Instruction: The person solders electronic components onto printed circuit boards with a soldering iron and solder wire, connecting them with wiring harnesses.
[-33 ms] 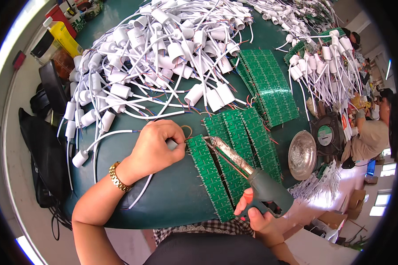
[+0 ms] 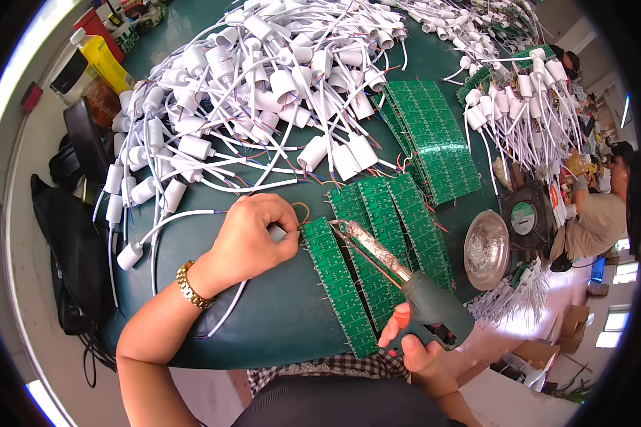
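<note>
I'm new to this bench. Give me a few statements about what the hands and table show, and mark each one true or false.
1. The right hand grips a soldering gun. True.
2. The left hand lies flat and empty. False: it is closed, pinching a white cable.
3. The gun's tip points at a green circuit strip. True.
4. The table is red. False: it is dark green.
5. White sockets are piled behind the hands. True.
</note>
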Demonstrator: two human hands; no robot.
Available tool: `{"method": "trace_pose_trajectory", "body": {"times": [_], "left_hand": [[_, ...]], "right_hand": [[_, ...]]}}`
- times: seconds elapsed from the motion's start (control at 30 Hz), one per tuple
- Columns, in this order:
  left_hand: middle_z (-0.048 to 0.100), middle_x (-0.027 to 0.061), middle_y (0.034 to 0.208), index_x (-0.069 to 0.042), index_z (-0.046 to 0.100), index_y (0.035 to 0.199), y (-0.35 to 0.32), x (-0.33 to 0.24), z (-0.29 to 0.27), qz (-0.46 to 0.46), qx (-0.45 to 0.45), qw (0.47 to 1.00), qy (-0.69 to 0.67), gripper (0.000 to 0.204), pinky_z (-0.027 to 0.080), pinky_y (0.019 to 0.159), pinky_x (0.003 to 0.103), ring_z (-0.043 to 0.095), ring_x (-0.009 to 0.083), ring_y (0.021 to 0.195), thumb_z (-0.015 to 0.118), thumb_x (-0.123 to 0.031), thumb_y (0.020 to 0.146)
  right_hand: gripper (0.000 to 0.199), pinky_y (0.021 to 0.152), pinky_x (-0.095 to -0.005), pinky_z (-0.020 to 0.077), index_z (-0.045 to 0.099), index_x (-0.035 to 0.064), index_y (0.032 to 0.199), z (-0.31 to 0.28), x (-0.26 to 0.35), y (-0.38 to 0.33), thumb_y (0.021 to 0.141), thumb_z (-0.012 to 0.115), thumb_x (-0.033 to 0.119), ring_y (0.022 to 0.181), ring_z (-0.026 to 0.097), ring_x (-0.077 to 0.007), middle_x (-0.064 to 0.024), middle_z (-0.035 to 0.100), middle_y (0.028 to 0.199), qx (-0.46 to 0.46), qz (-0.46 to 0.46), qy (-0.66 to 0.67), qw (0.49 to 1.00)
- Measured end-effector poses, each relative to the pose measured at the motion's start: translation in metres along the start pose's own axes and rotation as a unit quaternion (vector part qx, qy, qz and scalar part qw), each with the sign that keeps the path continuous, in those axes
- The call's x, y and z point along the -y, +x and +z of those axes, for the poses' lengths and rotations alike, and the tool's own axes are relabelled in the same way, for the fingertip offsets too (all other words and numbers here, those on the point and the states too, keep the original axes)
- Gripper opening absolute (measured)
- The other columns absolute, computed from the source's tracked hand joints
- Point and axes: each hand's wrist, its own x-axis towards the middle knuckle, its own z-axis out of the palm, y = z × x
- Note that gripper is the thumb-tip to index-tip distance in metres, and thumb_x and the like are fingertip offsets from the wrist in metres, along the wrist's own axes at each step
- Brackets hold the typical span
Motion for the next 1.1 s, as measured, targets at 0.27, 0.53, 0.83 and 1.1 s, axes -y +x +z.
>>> {"method": "trace_pose_trajectory", "body": {"times": [0.27,0.53,0.83,1.1], "left_hand": [[0.067,0.0090,0.076,0.001,0.063,0.070,0.001,0.001,0.001,0.009,0.004,1.000,0.006,0.007,0.052,0.070,0.031,0.066,0.0215,0.072,0.069,0.003,0.068],[0.065,0.0105,0.074,0.001,0.064,0.070,0.000,0.003,0.004,0.008,-0.007,1.000,0.018,0.005,0.052,0.067,0.033,0.064,0.0237,0.067,0.068,0.000,0.067],[0.062,0.0134,0.097,-0.002,0.064,0.097,-0.004,-0.017,-0.015,0.043,0.070,0.988,0.129,0.030,0.051,0.080,0.036,0.062,0.0273,0.089,0.075,-0.006,0.070],[0.056,0.0147,0.117,-0.007,0.058,0.121,0.003,-0.027,-0.034,0.078,0.175,0.950,0.247,0.052,0.047,0.094,0.042,0.057,0.0351,0.108,0.069,0.002,0.071]], "right_hand": [[0.051,0.061,-0.0359,0.0551,0.043,0.0017,0.130,0.002,-0.002,-0.007,0.091,0.065,0.027,0.067,0.062,-0.0229,-0.0131,0.059,0.085,-0.071,-0.049,0.121,0.989],[0.050,0.056,-0.0354,0.0511,0.041,0.0023,0.127,0.014,0.003,-0.010,0.094,0.058,0.036,0.061,0.058,-0.0240,-0.0133,0.056,0.080,-0.080,-0.054,0.210,0.973],[0.048,0.058,-0.0369,0.0514,0.041,0.0036,0.129,0.047,-0.014,-0.019,0.094,0.058,0.032,0.063,0.059,-0.0249,-0.0141,0.055,0.082,-0.059,-0.084,0.310,0.945],[0.048,0.095,-0.0510,0.0475,0.040,0.0053,0.132,0.057,-0.027,-0.024,0.096,0.056,0.032,0.068,0.062,-0.0244,-0.0115,0.056,0.084,-0.044,-0.095,0.289,0.951]]}}
